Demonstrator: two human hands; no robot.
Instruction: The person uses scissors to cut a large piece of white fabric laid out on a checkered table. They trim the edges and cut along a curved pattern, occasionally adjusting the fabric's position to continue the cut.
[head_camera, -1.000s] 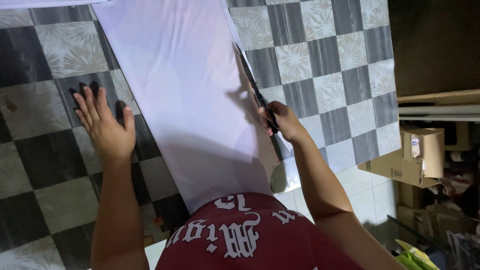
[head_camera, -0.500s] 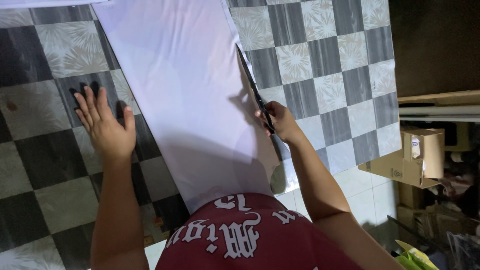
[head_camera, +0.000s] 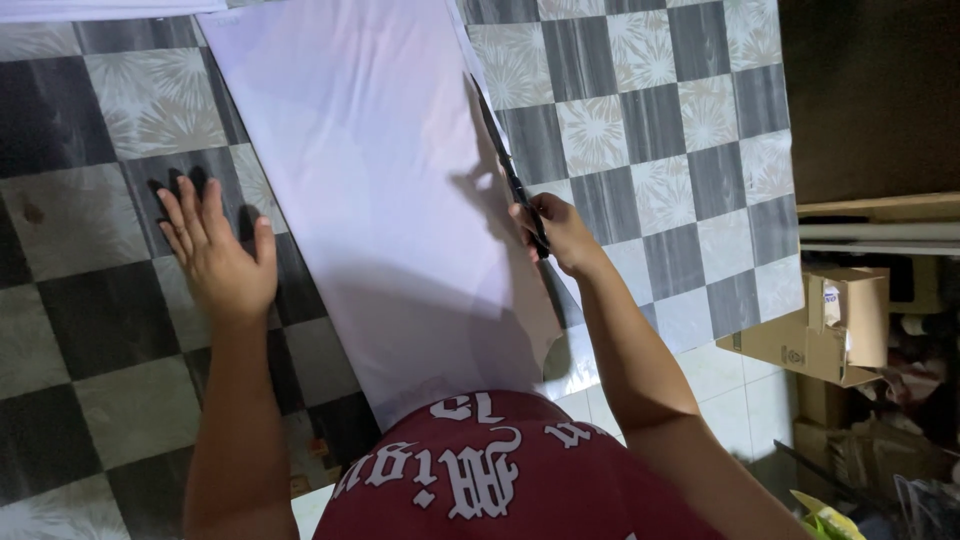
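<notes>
Our right hand (head_camera: 560, 232) has its fingers clenched around the handles of dark scissors (head_camera: 508, 170), whose blades run beyond the fingertips along the right edge of the white sheet (head_camera: 385, 190). Our left hand (head_camera: 220, 262) lies flat, fingers spread and released, on the checkered counter (head_camera: 90, 300), seemingly just left of the sheet.

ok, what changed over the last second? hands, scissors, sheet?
The right hand has worked the dark scissors a little further up along the right edge of the white sheet, away from the person. Nothing was picked up or let go. The left hand stays flat on the checkered floor covering beside the sheet.
</notes>
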